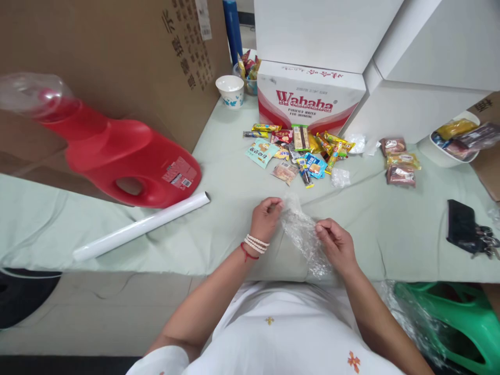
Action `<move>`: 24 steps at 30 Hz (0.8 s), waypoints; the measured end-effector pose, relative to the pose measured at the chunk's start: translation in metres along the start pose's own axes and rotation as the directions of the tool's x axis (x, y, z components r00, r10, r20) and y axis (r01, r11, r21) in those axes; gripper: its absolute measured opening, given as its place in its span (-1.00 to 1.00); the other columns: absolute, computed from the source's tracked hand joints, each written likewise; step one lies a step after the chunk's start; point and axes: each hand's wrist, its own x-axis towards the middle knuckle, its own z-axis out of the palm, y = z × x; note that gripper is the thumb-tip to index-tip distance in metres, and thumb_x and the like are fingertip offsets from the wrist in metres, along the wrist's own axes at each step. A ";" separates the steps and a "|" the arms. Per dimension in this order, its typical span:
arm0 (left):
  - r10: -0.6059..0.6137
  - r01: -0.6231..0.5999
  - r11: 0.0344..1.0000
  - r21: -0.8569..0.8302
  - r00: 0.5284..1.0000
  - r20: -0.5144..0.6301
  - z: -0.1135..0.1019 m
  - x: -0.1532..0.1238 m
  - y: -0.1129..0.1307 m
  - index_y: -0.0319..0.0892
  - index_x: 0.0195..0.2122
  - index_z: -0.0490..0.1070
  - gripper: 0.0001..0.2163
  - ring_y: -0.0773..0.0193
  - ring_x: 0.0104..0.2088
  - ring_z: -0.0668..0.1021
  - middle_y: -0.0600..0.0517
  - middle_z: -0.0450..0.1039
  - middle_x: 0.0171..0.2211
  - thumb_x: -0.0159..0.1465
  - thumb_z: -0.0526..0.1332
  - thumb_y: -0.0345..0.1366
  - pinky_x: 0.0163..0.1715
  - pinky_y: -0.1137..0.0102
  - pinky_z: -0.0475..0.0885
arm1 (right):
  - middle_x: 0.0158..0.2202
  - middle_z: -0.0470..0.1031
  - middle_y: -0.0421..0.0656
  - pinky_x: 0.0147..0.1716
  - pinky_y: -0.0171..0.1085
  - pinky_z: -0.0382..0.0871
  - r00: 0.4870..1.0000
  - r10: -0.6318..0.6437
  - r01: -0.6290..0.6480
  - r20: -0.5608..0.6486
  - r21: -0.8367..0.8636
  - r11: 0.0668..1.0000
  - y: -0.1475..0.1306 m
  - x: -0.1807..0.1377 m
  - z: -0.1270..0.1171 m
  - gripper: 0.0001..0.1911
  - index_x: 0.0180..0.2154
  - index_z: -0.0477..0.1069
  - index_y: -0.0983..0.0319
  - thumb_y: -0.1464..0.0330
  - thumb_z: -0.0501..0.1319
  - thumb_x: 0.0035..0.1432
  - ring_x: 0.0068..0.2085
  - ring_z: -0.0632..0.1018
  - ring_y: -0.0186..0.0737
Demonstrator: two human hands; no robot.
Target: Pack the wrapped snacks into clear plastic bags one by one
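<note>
A crumpled clear plastic bag (302,229) is stretched between my two hands, above the front part of the table. My left hand (267,216) pinches its upper left edge between thumb and fingers. Lower down on the right side, my right hand (336,244) grips the plastic with thumb and forefinger. Beyond the hands lies a loose pile of wrapped snacks, among them a light-blue packet (262,152), a blue packet (314,165) and a green-edged bar (300,137). A small folded piece of clear plastic (340,178) rests just right of the pile.
Behind the snacks stands a Wahaba-style water carton (308,99). A red jug (136,156) and a white tube (142,226) occupy the left. Packed cakes (401,175), a white snack bowl (453,151), and a black wallet with keys (463,224) sit right. A paper bowl (230,92) is behind.
</note>
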 end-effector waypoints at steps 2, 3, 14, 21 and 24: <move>-0.058 0.051 0.985 -0.165 0.998 -0.037 -0.001 -0.001 0.001 -0.16 -0.31 0.57 -0.80 0.28 -0.33 0.53 0.06 0.57 -0.39 0.19 0.37 -0.13 -0.21 0.36 0.42 | -0.44 0.36 -0.25 -0.36 -0.28 0.27 0.996 0.085 -0.084 -0.035 0.031 0.996 0.007 -0.005 -0.006 -0.76 -0.29 0.46 0.15 0.16 0.19 0.38 -0.40 0.37 -0.28; -0.066 0.057 0.973 -0.223 0.997 -0.035 -0.001 -0.004 0.003 -0.17 -0.31 0.56 -0.78 0.28 -0.33 0.54 0.06 0.57 -0.39 0.17 0.39 -0.11 -0.20 0.37 0.43 | -0.45 0.36 -0.25 -0.37 -0.28 0.29 0.992 0.123 -0.122 -0.031 0.033 0.992 0.010 -0.008 -0.010 -0.74 -0.28 0.46 0.15 0.14 0.19 0.38 -0.41 0.37 -0.27; 0.047 -0.042 0.987 -0.153 0.999 0.027 0.001 -0.034 0.017 -0.15 -0.27 0.59 -0.78 0.25 -0.28 0.57 0.02 0.59 -0.33 0.25 0.37 -0.09 -0.13 0.34 0.45 | -0.05 0.44 -0.06 -0.08 -0.12 0.45 0.952 -0.208 0.168 -0.225 -0.182 0.969 -0.016 0.006 -0.011 -0.68 0.00 0.44 0.12 0.13 0.27 0.30 -0.12 0.50 -0.12; 0.260 -0.257 0.953 0.158 0.966 0.003 0.001 -0.045 0.030 -0.08 -0.25 0.58 -0.84 0.18 -0.19 0.57 -0.01 0.60 -0.27 0.35 0.27 -0.14 -0.08 0.27 0.45 | -0.34 0.43 -0.15 -0.41 -0.26 0.31 0.993 -0.024 0.017 -0.118 -0.065 0.998 -0.056 0.009 0.021 -0.73 -0.26 0.51 0.15 0.12 0.18 0.36 -0.39 0.39 -0.24; 0.341 -0.340 0.911 0.233 0.939 0.035 0.003 -0.049 0.033 -0.05 -0.26 0.59 -0.85 0.16 -0.19 0.57 0.00 0.62 -0.29 0.37 0.24 -0.17 -0.09 0.25 0.46 | -0.34 0.44 -0.17 -0.41 -0.28 0.29 0.995 0.092 -0.090 -0.038 0.057 0.994 -0.056 0.017 0.031 -0.68 -0.26 0.54 0.17 0.07 0.22 0.31 -0.41 0.37 -0.28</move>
